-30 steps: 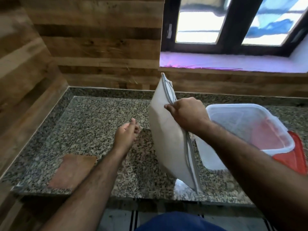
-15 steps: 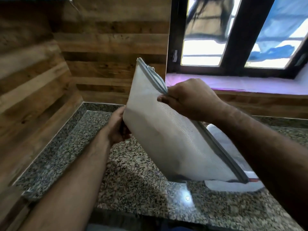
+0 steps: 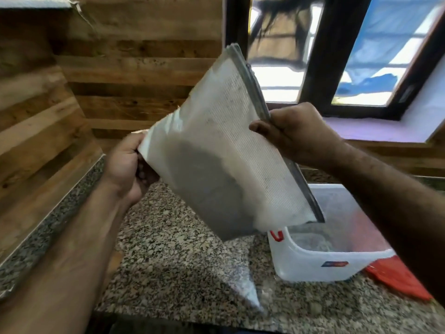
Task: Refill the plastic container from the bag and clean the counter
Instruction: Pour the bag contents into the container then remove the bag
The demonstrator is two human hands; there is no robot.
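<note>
Pouring works best if left hand (image 3: 125,169), gripping the bag (image 3: 216,150) bottom corner, lifts while right hand (image 3: 296,133), clamped on the zip edge, keeps its low corner over the plastic container (image 3: 320,259), contents seemingly grainy.

Probably a home kitchen: a speckled granite counter (image 3: 183,266) fills the view, wood-plank walls (image 3: 134,68) at 10 o'clock, a dark-framed window (image 3: 313,56) at 1 o'clock.
</note>
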